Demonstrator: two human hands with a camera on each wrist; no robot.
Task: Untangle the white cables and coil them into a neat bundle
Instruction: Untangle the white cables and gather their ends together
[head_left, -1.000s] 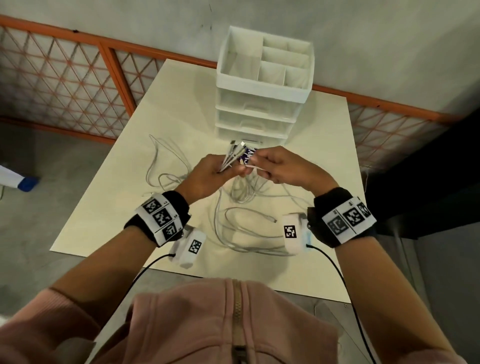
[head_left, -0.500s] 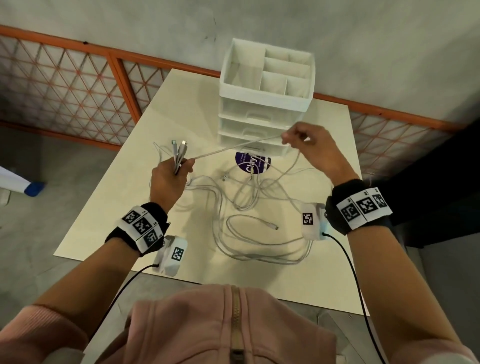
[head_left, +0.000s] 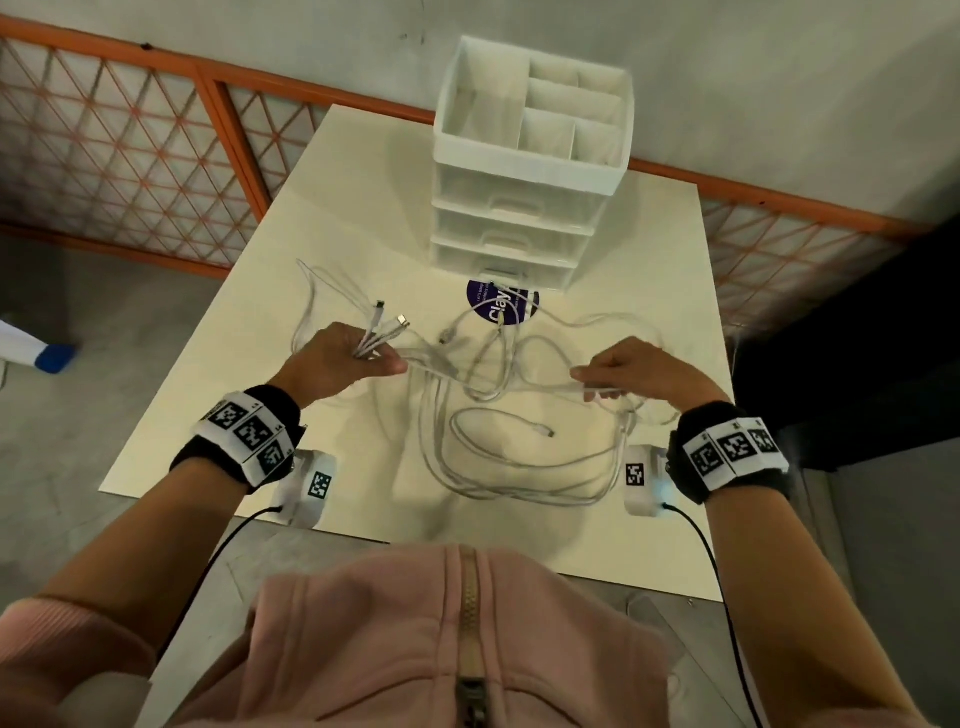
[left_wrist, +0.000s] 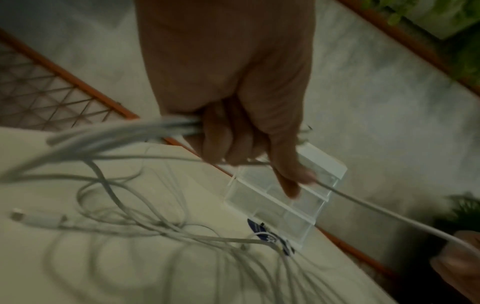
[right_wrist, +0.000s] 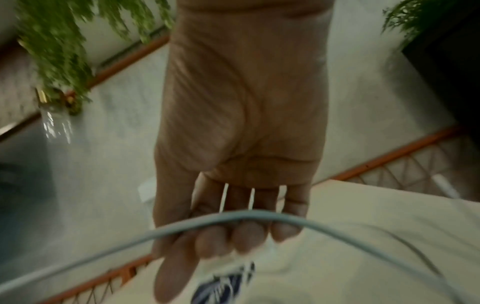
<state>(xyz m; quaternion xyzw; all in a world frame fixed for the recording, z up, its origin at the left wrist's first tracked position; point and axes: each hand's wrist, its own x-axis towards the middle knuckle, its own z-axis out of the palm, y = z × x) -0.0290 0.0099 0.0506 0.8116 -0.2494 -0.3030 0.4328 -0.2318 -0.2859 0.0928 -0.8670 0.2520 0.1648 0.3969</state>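
Here, cream table (head_left: 649, 322) by orange lattice fence (head_left: 130, 156); both hands grip white cables (head_left: 519, 467).

White cables (head_left: 519, 467), cream tabletop (head_left: 260, 415), white drawers (head_left: 519, 197), purple sticker (head_left: 498, 312), orange railing (head_left: 234, 130), pink hoodie (head_left: 415, 649), black-and-white checkered wristbands (head_left: 244, 431).

The thin white cables (head_left: 519, 467) look smooth and rubbery, with shiny metal plug tips (head_left: 401, 320). The cream tabletop (head_left: 363, 208) is matt and even. The white drawer organiser (head_left: 524, 171) is semi-translucent plastic. A round purple label (head_left: 503, 306) looks like glossy paper. The pink jacket (head_left: 415, 649) is soft fleece with a brass-coloured metal zip (head_left: 470, 597).
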